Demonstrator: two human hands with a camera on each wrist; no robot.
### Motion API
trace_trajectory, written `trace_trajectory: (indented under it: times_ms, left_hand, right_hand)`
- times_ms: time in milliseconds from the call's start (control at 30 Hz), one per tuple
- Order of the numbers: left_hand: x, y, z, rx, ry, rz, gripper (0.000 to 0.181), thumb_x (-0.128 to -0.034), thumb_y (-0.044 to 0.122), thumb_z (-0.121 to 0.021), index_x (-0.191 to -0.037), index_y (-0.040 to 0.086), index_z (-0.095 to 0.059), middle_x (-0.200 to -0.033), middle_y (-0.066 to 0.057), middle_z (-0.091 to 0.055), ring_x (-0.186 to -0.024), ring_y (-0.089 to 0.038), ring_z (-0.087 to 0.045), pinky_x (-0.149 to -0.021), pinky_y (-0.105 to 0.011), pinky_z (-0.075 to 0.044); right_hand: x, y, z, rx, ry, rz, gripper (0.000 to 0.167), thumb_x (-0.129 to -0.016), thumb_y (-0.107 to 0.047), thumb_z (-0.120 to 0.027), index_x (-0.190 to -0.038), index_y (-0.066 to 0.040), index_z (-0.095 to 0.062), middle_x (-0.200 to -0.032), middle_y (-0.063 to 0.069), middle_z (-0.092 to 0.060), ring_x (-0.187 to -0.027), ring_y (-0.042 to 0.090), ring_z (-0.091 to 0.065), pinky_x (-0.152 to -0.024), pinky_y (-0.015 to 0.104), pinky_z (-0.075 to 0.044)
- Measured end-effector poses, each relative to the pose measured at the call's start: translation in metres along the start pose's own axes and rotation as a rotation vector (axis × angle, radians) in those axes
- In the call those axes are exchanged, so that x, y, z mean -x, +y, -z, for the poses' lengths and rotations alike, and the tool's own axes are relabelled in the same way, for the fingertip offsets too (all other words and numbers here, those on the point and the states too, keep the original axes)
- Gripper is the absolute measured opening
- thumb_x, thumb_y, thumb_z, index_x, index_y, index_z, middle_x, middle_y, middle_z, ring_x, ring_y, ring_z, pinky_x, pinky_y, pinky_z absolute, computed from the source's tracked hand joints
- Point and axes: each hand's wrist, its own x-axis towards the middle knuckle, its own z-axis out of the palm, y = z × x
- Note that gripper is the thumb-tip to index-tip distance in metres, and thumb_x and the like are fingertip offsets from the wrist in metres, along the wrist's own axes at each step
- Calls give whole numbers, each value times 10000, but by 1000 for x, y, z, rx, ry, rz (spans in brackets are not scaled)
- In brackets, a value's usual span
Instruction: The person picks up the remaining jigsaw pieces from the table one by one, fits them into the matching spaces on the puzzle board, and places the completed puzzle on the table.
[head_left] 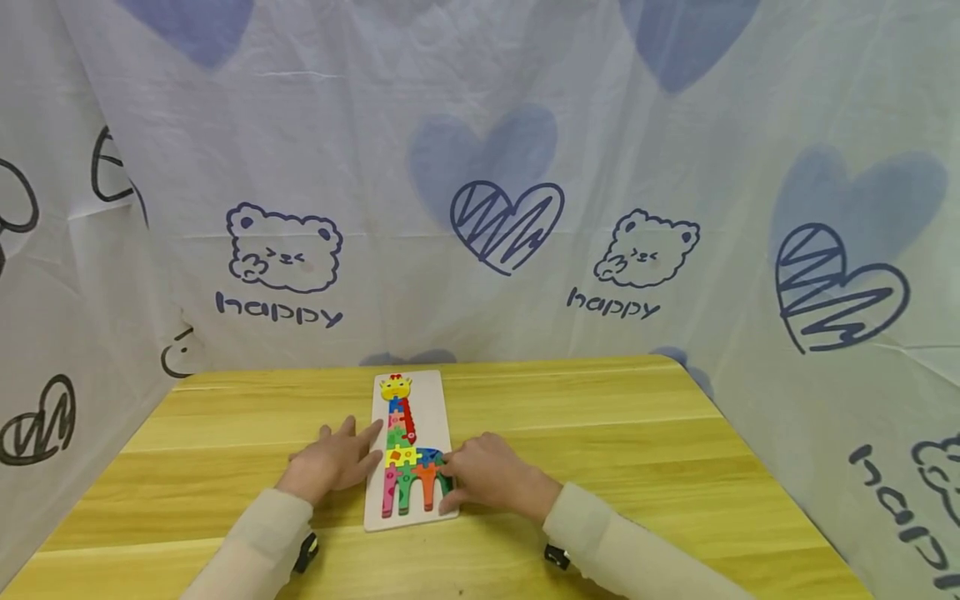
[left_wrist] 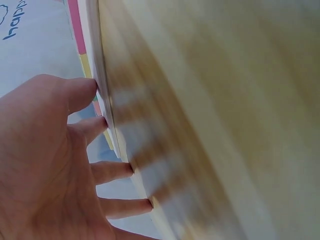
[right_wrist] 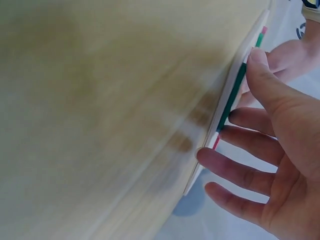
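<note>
A white puzzle board lies on the table, bearing a giraffe made of colourful jigsaw pieces. My left hand is at the board's left side, fingers spread. In the left wrist view, the thumb and fingertips of that hand touch or nearly touch the board's edge. At the lower right of the giraffe, my right hand pinches a dark green leg piece between thumb and fingertips, against the board. In the head view the right fingers partly cover this piece.
The board lies on a yellow wood-grain table. Behind and beside the table hangs a white cloth printed with hearts, bears and lettering.
</note>
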Motion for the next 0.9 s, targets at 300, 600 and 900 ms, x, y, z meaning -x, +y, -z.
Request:
trace_trajectory:
  times_ms: [300,600,900]
  left_hand:
    - [0,-5,3,27,-2,-43,614,-1076,424,-481,-1628,200,-332,-1647,-342,-254,-1432,-703,-248,-1082,-832,-315]
    - [1,-12,10,54,-4,-50,619,-1065,369,-523,-1617,149,-347,-1634,-341,-286,-1432,-677,-290,-1120,-793,-319]
    - [8,-12,21,9,102,-59,603,-1091,400,-433,-1624,139,-323,-1662,-310,-248,-1488,-643,-207,-1036,-876,-304]
  right_hand:
    - [8,15,9,-100,46,-21,430,-962,-540,-660,-1231,-221,-764,-1221,-40,-773,-1026,115,-757,-851,282,-618]
    - [26,44,22,-192,239,-154,309,-991,-361,-682,-1225,-179,-772,-1288,59,-748,-1154,272,-732,-935,476,-616]
    - [44,74,25,-159,343,-385,387,-970,-379,-711,-1287,-159,-737,-1379,156,-684,-1195,430,-663,-868,562,-599]
